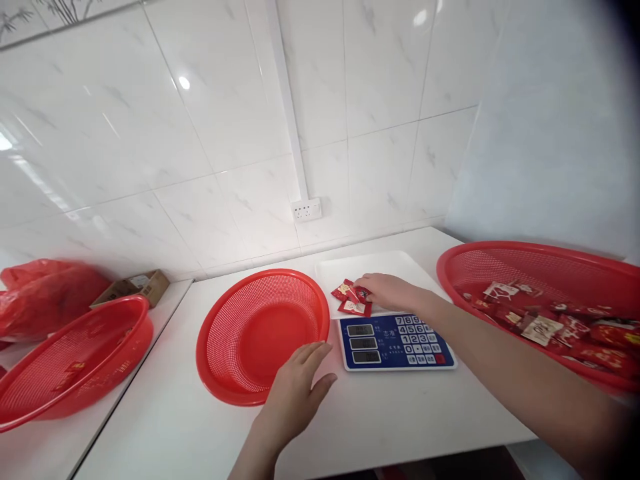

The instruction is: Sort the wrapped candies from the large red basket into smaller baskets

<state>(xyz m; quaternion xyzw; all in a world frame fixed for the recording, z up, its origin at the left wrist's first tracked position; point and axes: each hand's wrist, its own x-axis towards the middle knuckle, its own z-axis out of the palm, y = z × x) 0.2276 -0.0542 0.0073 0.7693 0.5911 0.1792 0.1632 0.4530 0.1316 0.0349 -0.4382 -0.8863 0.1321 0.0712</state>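
My left hand is open, fingers stretched and thumb apart, at the near right rim of an empty red plastic basket. Whether it touches the rim I cannot tell. Over the white pan of a digital scale, my right hand has its fingers closed on small red packets. Several of these packets lie bunched at its fingertips, printed with pale pictures. The scale's blue panel faces me, with three small displays and a keypad; my right forearm crosses its upper right corner.
A large red basket holding many red packets stands at the right by the wall. On the left are another red basket, a red plastic bag and a cardboard box. A socket sits on the tiled wall.
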